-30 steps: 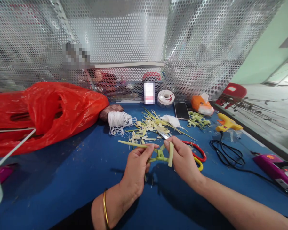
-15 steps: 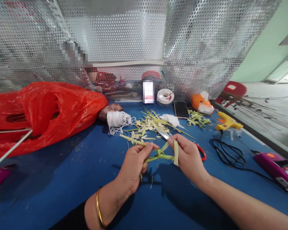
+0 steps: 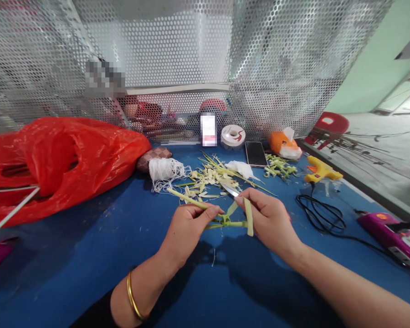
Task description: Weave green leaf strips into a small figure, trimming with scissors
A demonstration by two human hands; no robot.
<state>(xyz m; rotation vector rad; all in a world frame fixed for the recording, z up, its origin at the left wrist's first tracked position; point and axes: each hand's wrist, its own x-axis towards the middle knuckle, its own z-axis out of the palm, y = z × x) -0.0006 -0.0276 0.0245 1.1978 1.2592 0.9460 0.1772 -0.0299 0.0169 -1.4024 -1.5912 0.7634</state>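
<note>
My left hand (image 3: pixel 187 232) pinches a knotted piece of green leaf strips (image 3: pixel 226 220) between thumb and fingers. One long pale stem of it sticks out to the upper left, past my knuckles. Closed around a pair of scissors is my right hand (image 3: pixel 268 218); the metal blades (image 3: pixel 229 189) point up and left, while the handle is almost wholly hidden by my palm. A flat leaf strip (image 3: pixel 248 216) loops up beside my right fingers, and whether they pinch it I cannot tell. Behind both hands lies a heap of cut leaf scraps (image 3: pixel 208 177).
A red plastic bag (image 3: pixel 89 150) fills the left side. White string (image 3: pixel 166 168), a ribbon roll (image 3: pixel 233 135), a phone (image 3: pixel 255 154) and a tissue pack (image 3: pixel 285 145) stand along the back. At right lie a yellow glue gun (image 3: pixel 323 169), its black cord and a purple power strip (image 3: pixel 389 237).
My left hand has turned slightly, its lower fingers now less visible. The red scissor handle has slipped almost out of sight behind my right hand. The whole view has shifted a little.
</note>
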